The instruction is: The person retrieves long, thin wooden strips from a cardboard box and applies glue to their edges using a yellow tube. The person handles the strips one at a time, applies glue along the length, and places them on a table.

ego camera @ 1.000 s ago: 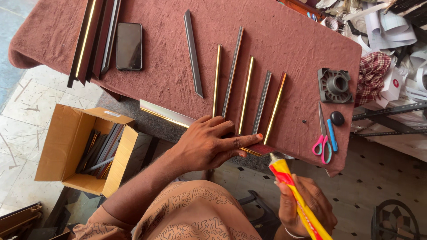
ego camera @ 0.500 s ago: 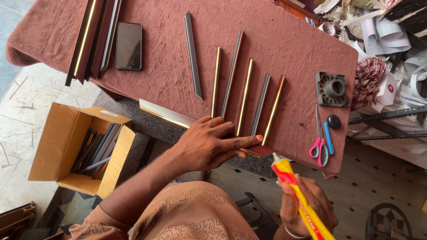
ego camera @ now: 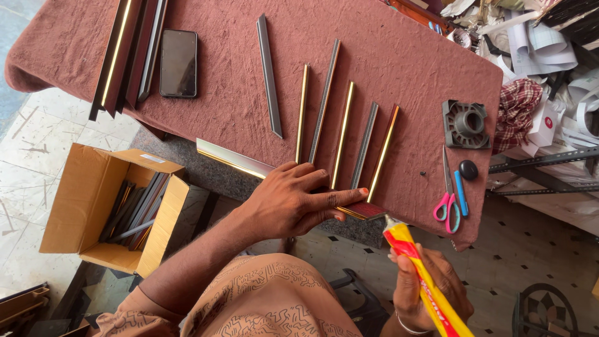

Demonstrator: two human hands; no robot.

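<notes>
— What do my hands have?

— My left hand (ego camera: 293, 203) lies flat, fingers spread, pressing the gold-edged moulding strip (ego camera: 249, 165) at the near edge of the cloth-covered table (ego camera: 405, 68). My right hand (ego camera: 430, 290) is closed around a yellow-and-red glue tube (ego camera: 421, 274), nozzle just beside the strip's end.

Frame strips (ego camera: 342, 134) on table (ego camera: 412, 68); phone (ego camera: 178, 63) left, scissors (ego camera: 448, 200) right, box (ego camera: 93, 200) on floor below.

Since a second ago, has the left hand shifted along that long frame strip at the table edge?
No. The left hand presses the long frame strip at the same spot, just below the near ends of the five short strips; only the camera view drifted.
</notes>
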